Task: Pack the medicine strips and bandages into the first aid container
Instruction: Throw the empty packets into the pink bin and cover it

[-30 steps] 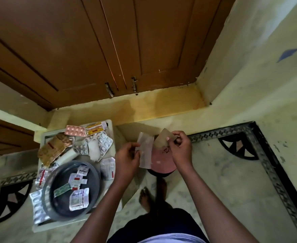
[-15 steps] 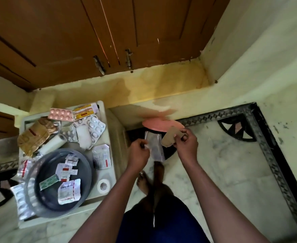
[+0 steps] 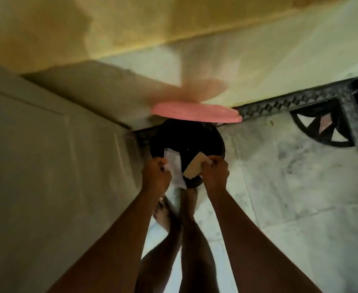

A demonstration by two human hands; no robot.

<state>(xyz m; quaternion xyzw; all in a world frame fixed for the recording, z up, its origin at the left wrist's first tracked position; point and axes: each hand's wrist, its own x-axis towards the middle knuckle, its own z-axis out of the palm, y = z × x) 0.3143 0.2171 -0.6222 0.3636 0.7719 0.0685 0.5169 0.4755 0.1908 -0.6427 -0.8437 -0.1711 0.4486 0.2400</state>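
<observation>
The bin's pink lid (image 3: pixel 197 113) has swung up; left hand (image 3: pixel 155 175) pinches a white wrapper (image 3: pixel 174 166), right hand (image 3: pixel 215 173) pinches a tan bandage (image 3: pixel 194 167).

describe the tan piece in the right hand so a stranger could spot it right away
Start at the round black bin on the floor, under its raised pink lid. Over the bin's near rim, the right hand pinches a small tan piece. It is flat and brownish, unlike the white wrapper in the left hand.

A black bin (image 3: pixel 186 140) (pink lid (image 3: pixel 195 113) raised) stands on marble floor (image 3: pixel 290 197).
</observation>
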